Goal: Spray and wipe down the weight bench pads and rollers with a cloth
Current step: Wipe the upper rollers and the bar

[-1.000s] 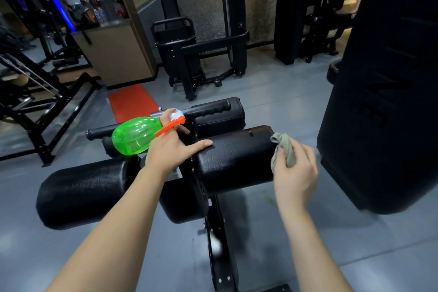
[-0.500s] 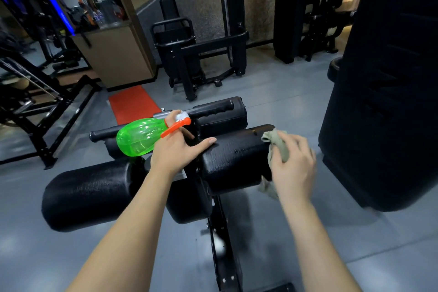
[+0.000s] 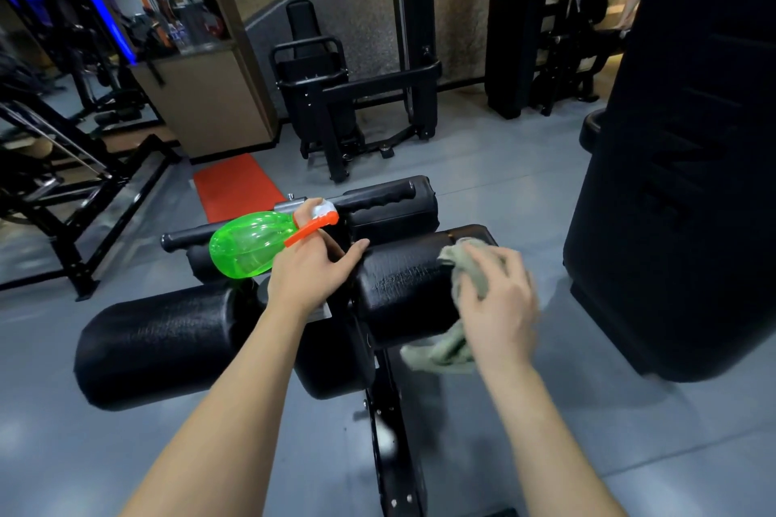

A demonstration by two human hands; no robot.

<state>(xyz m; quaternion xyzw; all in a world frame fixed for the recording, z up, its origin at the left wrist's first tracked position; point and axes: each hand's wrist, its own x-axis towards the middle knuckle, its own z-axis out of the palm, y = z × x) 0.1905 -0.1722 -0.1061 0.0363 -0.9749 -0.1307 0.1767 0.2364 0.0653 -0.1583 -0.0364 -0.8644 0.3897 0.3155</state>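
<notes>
The roller pad (image 3: 403, 285) between the left hand (image 3: 310, 269) and right hand (image 3: 497, 306) is black vinyl, kinda shiny, with fine cracks across the top. Its long axis runs side to side: one end sits under the left thumb, the other under the right hand. The right hand is pretty blurry, but its fingers curl over a bunched grey-green cloth (image 3: 470, 264) and press it on that end, with a tail of cloth hanging below the palm. The left hand grips a clear green spray bottle (image 3: 247, 246) by the neck. The bottle has an orange trigger and lies sideways, base pointing out to the left. A second roller pad (image 3: 159, 340) sits lower, left of the left forearm.
</notes>
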